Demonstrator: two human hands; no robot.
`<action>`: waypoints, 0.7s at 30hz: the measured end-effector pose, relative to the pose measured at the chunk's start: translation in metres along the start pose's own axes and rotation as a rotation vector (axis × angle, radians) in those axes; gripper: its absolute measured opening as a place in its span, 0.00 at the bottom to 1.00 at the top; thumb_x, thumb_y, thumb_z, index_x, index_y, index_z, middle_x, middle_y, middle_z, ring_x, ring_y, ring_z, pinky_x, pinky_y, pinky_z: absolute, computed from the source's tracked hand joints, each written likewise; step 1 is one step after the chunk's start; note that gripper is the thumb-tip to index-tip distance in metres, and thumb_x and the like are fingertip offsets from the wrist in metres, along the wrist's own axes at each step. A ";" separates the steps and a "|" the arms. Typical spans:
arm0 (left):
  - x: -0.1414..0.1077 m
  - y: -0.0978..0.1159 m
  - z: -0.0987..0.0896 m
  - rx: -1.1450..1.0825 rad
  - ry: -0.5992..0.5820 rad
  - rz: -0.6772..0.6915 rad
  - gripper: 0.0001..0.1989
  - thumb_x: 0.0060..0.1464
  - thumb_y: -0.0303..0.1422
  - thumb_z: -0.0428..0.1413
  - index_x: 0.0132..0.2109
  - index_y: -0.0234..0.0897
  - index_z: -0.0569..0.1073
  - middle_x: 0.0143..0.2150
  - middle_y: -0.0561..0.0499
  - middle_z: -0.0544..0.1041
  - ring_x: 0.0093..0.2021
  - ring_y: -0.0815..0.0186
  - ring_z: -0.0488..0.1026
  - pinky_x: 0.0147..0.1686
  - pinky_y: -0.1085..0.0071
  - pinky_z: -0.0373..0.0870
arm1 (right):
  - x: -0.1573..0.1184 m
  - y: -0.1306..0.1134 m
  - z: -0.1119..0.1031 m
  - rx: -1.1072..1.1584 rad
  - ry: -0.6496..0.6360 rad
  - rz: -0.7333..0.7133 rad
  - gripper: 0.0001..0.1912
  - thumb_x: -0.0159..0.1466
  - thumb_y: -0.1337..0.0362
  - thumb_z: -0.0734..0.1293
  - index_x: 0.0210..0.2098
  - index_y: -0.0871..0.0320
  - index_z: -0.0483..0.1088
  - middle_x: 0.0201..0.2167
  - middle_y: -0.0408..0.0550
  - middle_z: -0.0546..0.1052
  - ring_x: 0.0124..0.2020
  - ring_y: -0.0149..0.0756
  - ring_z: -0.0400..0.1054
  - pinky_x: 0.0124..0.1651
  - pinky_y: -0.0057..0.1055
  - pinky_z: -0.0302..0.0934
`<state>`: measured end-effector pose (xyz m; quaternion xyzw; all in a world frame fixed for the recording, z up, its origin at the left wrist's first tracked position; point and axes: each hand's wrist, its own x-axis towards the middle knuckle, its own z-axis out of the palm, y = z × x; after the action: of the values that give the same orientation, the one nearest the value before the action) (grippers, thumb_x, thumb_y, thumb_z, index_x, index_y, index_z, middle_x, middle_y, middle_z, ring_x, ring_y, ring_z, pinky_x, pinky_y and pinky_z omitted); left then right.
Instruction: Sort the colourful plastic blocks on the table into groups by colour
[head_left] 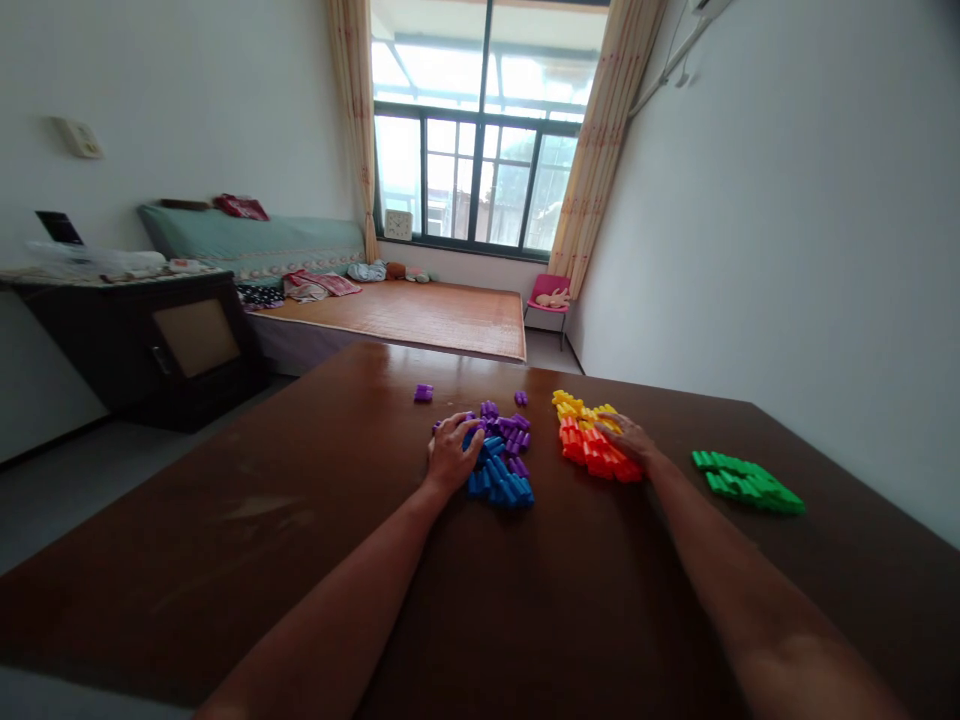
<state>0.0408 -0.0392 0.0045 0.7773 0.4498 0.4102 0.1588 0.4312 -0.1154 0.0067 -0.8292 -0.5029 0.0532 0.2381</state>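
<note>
Plastic pieces, five colours, two hands

The dark brown desk bears green pieces toward its right edge, purple pieces and yellow pieces toward its far edge, blue pieces, orange-red pieces.

There are one left hand, one right hand, one table, one green cluster, one yellow cluster, one orange cluster, one blue cluster, one purple cluster, two outlying purple clumps, two curtains and one chair.
</note>
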 end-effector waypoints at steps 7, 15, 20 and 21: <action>-0.003 0.001 -0.003 0.066 -0.056 -0.092 0.17 0.60 0.42 0.52 0.53 0.46 0.75 0.62 0.49 0.67 0.63 0.55 0.60 0.63 0.55 0.56 | -0.044 -0.098 0.038 0.000 -0.052 0.028 0.27 0.63 0.44 0.58 0.58 0.45 0.68 0.64 0.47 0.63 0.62 0.50 0.59 0.63 0.50 0.51; 0.003 -0.016 -0.012 -0.021 0.029 -0.257 0.17 0.60 0.42 0.52 0.51 0.43 0.77 0.63 0.45 0.65 0.63 0.53 0.60 0.62 0.54 0.58 | -0.055 -0.178 0.086 0.131 -0.018 -0.059 0.25 0.63 0.47 0.60 0.55 0.47 0.70 0.60 0.47 0.68 0.60 0.45 0.62 0.62 0.45 0.54; 0.000 -0.017 -0.019 -0.063 0.095 -0.311 0.16 0.59 0.40 0.53 0.50 0.42 0.78 0.65 0.45 0.63 0.63 0.50 0.59 0.61 0.53 0.59 | -0.052 -0.227 0.097 0.270 -0.071 -0.161 0.22 0.62 0.51 0.62 0.52 0.52 0.73 0.53 0.49 0.74 0.56 0.42 0.67 0.60 0.40 0.58; 0.000 -0.018 -0.020 -0.074 0.096 -0.314 0.16 0.58 0.40 0.53 0.50 0.42 0.78 0.65 0.45 0.63 0.63 0.50 0.59 0.61 0.53 0.59 | -0.051 -0.238 0.098 0.313 -0.086 -0.178 0.22 0.62 0.51 0.63 0.51 0.53 0.73 0.51 0.49 0.75 0.55 0.42 0.68 0.59 0.40 0.59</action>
<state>0.0155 -0.0324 0.0054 0.6706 0.5574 0.4333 0.2279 0.1823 -0.0354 0.0195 -0.7311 -0.5697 0.1449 0.3465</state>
